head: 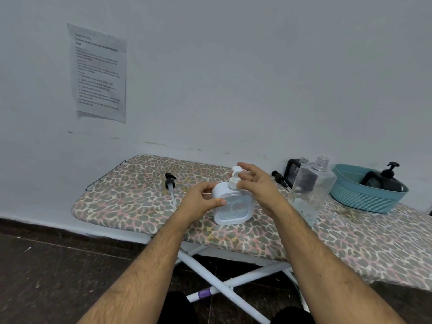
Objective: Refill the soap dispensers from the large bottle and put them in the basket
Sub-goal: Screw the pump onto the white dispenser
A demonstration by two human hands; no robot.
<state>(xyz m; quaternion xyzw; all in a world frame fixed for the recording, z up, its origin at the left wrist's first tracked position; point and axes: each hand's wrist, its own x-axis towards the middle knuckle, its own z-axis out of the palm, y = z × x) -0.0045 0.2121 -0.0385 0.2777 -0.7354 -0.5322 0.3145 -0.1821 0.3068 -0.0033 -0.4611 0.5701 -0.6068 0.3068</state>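
A white soap dispenser (233, 208) with a clear front stands upright on the ironing board (131, 197). My left hand (201, 202) grips its left side, thumb across the front. My right hand (257, 185) holds the collar of its white pump (235, 176) with curled fingers. The large clear bottle (312, 190) stands uncapped just right of my right hand. A teal basket (367, 195) at the right holds a black dispenser (385, 181) with its pump on.
A loose black pump (170, 183) lies on the board to the left. Another black pump (279, 177) lies behind my right hand, beside a black dispenser body (293, 170) near the wall. The board's rounded end is at the left, white legs below.
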